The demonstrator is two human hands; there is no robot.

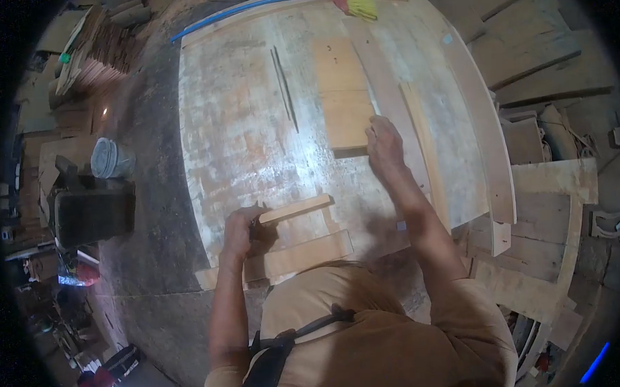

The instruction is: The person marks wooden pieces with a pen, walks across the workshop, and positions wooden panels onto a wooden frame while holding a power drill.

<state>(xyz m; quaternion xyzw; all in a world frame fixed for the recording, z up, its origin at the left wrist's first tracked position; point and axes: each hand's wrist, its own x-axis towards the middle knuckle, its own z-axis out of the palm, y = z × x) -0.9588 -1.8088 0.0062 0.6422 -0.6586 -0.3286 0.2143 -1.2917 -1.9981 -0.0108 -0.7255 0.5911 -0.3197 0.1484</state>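
Note:
My left hand (238,231), fingers wrapped round its near end, holds a short wooden strip (295,208) over the near left of the worktable. Below the strip lies a wider, pale wooden board (302,255) along the table's near edge. My right hand (386,146) is curled at the lower right corner of a flat rectangular wooden board (350,120), gripping its edge; the fingertips are partly hidden. A similar wooden panel (340,66) with dark marks adjoins its far end.
The worktable (236,128) has a pale, worn top. Two thin dark sticks (282,89) lie on it. A long wooden strip (423,148) runs along the right. A broom (353,2) spans the far edge. A white bucket (111,158) stands on the floor at left, near stacked wood pieces (97,68).

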